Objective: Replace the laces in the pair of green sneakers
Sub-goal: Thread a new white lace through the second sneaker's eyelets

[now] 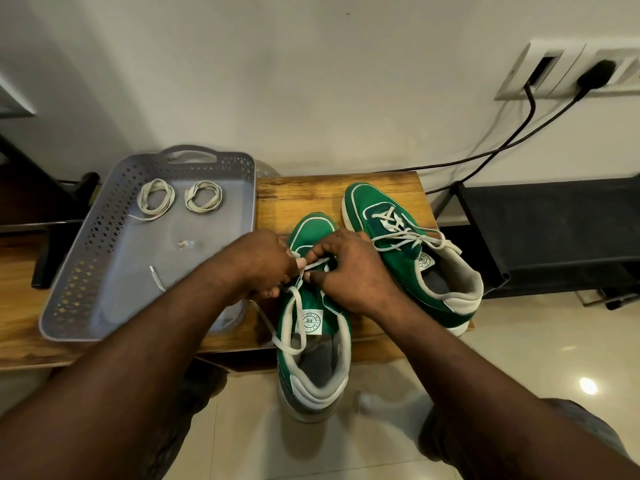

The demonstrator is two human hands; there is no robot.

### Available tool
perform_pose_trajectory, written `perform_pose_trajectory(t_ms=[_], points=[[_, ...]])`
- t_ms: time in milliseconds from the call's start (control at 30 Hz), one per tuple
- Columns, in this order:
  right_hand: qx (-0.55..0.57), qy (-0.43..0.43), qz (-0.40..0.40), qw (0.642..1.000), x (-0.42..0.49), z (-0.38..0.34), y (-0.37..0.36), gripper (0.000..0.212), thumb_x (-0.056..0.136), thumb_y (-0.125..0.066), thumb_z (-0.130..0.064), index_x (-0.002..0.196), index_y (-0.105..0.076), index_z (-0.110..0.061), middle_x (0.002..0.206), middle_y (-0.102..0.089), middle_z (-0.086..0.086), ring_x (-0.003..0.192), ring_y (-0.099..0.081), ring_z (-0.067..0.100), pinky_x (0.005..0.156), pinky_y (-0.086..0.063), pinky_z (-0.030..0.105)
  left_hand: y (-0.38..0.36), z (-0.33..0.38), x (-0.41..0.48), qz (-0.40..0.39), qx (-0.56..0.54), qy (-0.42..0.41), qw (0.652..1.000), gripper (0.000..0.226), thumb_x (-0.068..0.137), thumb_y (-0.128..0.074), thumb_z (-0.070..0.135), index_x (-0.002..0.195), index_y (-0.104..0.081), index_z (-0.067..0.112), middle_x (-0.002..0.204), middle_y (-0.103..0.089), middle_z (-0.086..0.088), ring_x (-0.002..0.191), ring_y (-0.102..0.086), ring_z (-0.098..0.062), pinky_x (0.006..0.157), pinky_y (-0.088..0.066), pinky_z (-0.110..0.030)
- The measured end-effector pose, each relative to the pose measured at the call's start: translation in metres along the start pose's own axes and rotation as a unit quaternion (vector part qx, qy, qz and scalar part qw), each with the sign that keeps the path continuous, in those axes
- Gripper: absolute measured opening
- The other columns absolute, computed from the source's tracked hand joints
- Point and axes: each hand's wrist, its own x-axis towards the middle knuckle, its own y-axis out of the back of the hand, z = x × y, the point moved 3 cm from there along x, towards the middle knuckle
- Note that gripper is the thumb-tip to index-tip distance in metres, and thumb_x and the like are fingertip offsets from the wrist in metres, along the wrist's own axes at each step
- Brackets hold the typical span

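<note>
Two green sneakers stand on a small wooden table (311, 192). The near sneaker (313, 344) hangs over the table's front edge, and a white lace (294, 317) loops loosely over its tongue. My left hand (259, 265) pinches that lace at the eyelets. My right hand (349, 271) pinches the same lace from the other side, over the middle of the shoe. The far sneaker (412, 254) lies to the right, laced with a loose white lace. Two coiled off-white laces (156, 197) (203, 196) lie in a grey tray (86, 271).
The grey perforated tray sits left of the sneakers, with a lace end (157, 280) and small scraps (185, 244) in it. A black rack (554, 237) stands to the right. Black cables (502, 147) run from wall sockets (568, 71). My socked foot (388, 407) rests on the tiled floor.
</note>
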Motion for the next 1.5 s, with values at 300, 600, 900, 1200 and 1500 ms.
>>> perform_pose_trajectory(t_ms=[300, 600, 900, 1200, 1500], points=[[-0.064, 0.005, -0.008, 0.998, -0.007, -0.003, -0.001, 0.043, 0.078, -0.081, -0.02, 0.116, -0.068, -0.036, 0.122, -0.058, -0.012, 0.122, -0.044, 0.016, 0.099, -0.048, 0.035, 0.003, -0.002, 0.007, 0.073, 0.065, -0.057, 0.994, 0.01, 0.083, -0.08, 0.011, 0.085, -0.073, 0.005, 0.082, -0.074, -0.017, 0.082, -0.072, -0.035, 0.078, -0.064, -0.054], [-0.019, 0.026, 0.007, 0.999, -0.008, 0.0, 0.001, 0.043, 0.081, -0.085, -0.028, 0.12, -0.068, -0.031, 0.12, -0.064, -0.01, 0.118, -0.052, 0.014, 0.1, -0.052, 0.039, 0.004, 0.005, 0.005, 0.127, 0.24, -0.111, 0.956, 0.005, 0.094, -0.071, 0.033, 0.09, -0.069, 0.03, 0.095, -0.071, 0.003, 0.089, -0.064, -0.02, 0.079, -0.054, -0.036], [-0.03, 0.027, -0.022, 0.999, -0.035, -0.01, 0.011, 0.06, 0.079, -0.084, -0.03, 0.129, -0.051, -0.034, 0.141, -0.045, -0.007, 0.128, -0.044, 0.015, 0.104, -0.048, 0.037, -0.004, 0.009, 0.009, 0.165, 0.343, -0.123, 0.916, 0.031, 0.093, -0.072, 0.031, 0.123, -0.065, 0.03, 0.109, -0.069, -0.003, 0.093, -0.064, -0.024, 0.077, -0.057, -0.039], [-0.119, 0.007, 0.059, 0.991, -0.056, -0.007, 0.006, 0.057, 0.088, -0.069, -0.039, 0.137, -0.042, -0.024, 0.137, -0.054, 0.001, 0.114, -0.061, 0.026, 0.087, -0.052, 0.037, 0.006, 0.011, 0.004, 0.081, 0.345, -0.038, 0.934, 0.023, 0.097, -0.061, 0.025, 0.078, -0.061, 0.013, 0.077, -0.055, -0.004, 0.068, -0.053, -0.017, 0.064, -0.048, -0.034], [-0.109, -0.011, 0.07, 0.992, -0.066, -0.008, 0.005, 0.048, 0.095, -0.062, -0.042, 0.136, -0.043, -0.027, 0.133, -0.063, 0.001, 0.112, -0.066, 0.028, 0.088, -0.055, 0.04, 0.025, 0.012, -0.054, 0.092, -0.126, -0.049, 0.986, 0.021, 0.099, -0.056, 0.001, 0.096, -0.077, 0.002, 0.092, -0.07, -0.011, 0.06, -0.038, -0.016, 0.05, -0.028, -0.028]])
